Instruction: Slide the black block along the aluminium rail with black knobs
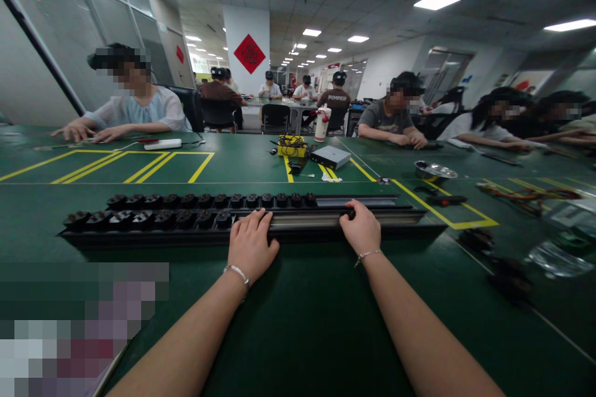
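A long black track (298, 237) lies across the green table in front of me, with two parallel channels. Black round socket modules (164, 217) with prongs on top fill the left stretch of its front channel, and more modules (189, 200) line the back channel. My left hand (251, 245) grips the front channel just right of the last module, fingers over the top and thumb at the front side. Farther right, my right hand (362, 228) is closed in a pinch around a small black piece (350, 213) at the channel, mostly hidden by the fingers.
Beyond the track are a yellow basket of cables (292, 146), a grey box (330, 156) and a white bottle (321, 125). A metal bowl (435, 170), wires (531, 192) and clear plastic bags (559, 257) lie right. Several people sit around the tables; a blurred patch covers lower left.
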`<state>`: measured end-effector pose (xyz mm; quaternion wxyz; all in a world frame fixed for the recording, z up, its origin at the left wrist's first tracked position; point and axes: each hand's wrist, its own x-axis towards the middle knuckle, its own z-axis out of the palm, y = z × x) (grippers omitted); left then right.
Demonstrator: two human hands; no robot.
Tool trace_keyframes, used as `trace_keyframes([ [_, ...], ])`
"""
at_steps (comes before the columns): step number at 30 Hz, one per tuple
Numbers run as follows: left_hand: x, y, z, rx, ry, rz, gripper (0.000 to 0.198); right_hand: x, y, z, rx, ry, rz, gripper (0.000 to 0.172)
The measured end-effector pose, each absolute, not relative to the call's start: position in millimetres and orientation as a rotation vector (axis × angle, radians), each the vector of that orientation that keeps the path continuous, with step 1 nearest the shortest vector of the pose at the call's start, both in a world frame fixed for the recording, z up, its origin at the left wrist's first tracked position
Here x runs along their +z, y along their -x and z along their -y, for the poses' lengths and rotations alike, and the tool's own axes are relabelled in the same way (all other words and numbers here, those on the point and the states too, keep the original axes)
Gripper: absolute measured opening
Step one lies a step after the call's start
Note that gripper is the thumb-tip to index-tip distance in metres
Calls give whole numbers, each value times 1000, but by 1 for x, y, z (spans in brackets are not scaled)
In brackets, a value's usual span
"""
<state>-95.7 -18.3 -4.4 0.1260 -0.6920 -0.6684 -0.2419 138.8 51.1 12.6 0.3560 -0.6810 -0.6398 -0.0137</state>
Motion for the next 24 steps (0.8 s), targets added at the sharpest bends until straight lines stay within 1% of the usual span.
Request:
trace_keyframes([
  [24,-4,96,19,-703,2011,1954,52,12,-140,-51,-33,1731,1656,32],
])
